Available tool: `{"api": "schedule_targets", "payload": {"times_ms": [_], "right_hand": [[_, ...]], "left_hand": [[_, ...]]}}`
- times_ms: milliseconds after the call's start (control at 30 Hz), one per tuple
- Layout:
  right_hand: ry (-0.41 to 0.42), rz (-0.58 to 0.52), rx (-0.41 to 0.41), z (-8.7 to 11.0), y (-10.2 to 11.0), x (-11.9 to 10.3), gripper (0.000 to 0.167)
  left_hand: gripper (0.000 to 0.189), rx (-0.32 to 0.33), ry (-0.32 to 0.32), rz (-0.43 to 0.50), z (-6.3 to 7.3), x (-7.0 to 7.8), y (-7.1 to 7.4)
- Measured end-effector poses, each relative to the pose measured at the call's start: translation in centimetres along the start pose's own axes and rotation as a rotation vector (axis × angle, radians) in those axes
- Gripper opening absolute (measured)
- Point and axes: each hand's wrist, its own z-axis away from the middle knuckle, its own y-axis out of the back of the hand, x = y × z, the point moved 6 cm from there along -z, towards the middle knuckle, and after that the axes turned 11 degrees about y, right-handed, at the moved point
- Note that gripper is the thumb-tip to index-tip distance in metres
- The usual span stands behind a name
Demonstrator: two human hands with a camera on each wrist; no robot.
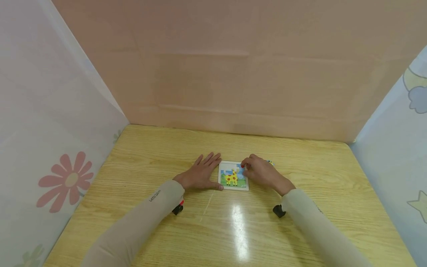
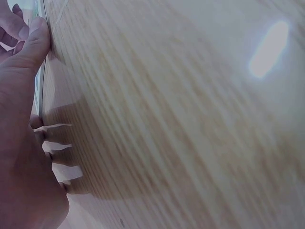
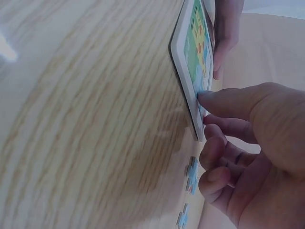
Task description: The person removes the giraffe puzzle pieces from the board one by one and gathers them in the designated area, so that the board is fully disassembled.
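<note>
A jigsaw puzzle board [image 1: 234, 189] with a white frame and a yellow giraffe picture [image 1: 230, 180] lies flat on the table. My left hand [image 1: 199, 174] is spread palm down along its left side, thumb at the lower left corner and fingertips by the upper left one. At the board's upper right, my right hand [image 1: 261, 172] pinches a puzzle piece with a red patch [image 1: 242, 166] between thumb and fingers, right over the picture. Most of that piece is hidden by the fingers. A pale unfilled area [image 1: 226, 167] shows at the picture's upper left.
Loose blue puzzle pieces [image 3: 191, 175] lie on the table beyond my right hand, one partly visible past the knuckles [image 1: 270, 162]. The wooden table [image 1: 160, 148] meets a brown backdrop [image 1: 207, 85] behind and patterned panels at both sides.
</note>
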Motion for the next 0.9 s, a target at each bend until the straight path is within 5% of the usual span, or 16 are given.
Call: {"api": "schedule_targets", "payload": {"times_ms": [900], "right_hand": [[-0.059, -0.173, 0.071, -0.34, 0.00, -0.03, 0.020]], "left_hand": [[0.111, 0.000, 0.005, 0.007, 0.17, 0.25, 0.13]]}}
